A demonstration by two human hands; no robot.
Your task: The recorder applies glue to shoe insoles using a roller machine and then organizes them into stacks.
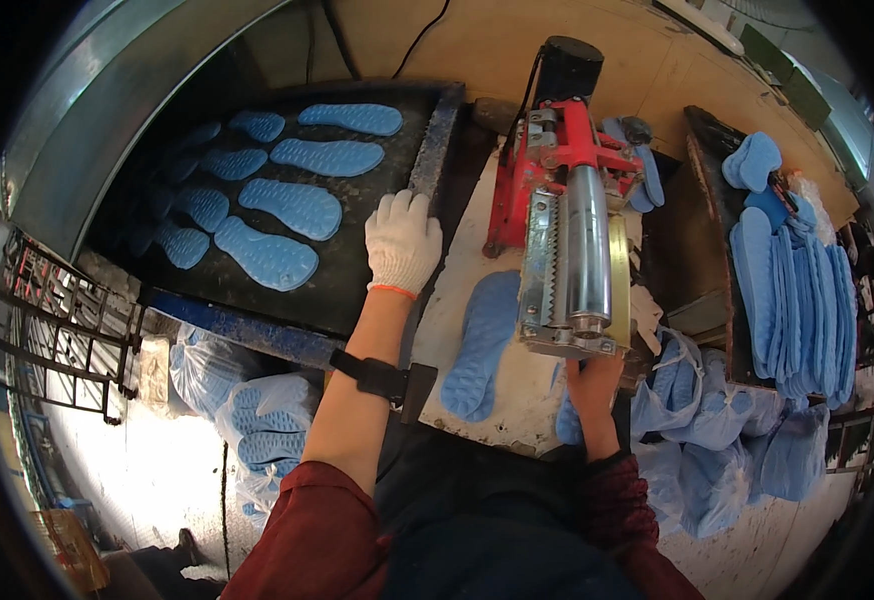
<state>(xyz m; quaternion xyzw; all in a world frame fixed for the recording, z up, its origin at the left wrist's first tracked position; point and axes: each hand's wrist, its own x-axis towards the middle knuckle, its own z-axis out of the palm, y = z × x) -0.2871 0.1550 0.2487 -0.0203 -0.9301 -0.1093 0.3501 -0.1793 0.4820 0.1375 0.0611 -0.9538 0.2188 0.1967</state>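
Observation:
My left hand (404,243), in a white knit glove, rests at the raised side edge of a black belt bed (367,225). Its fingers lie forward, slightly bent, with nothing visible in them. My bare right hand (594,390) reaches under the front end of a red machine with a shiny metal roller (587,250); the machine hides its fingertips. Beside that hand shows part of a blue sole (568,422). Between my hands, stacked blue soles (481,345) lie on a pale worn board (432,345). Several single blue soles (292,208) are spread over the belt bed.
On a dark stand at right, a row of blue soles (792,300) stands packed together. Plastic bags of blue soles (712,420) sit below it, and more bags (269,418) lie under the belt bed. A metal rack (62,320) stands far left.

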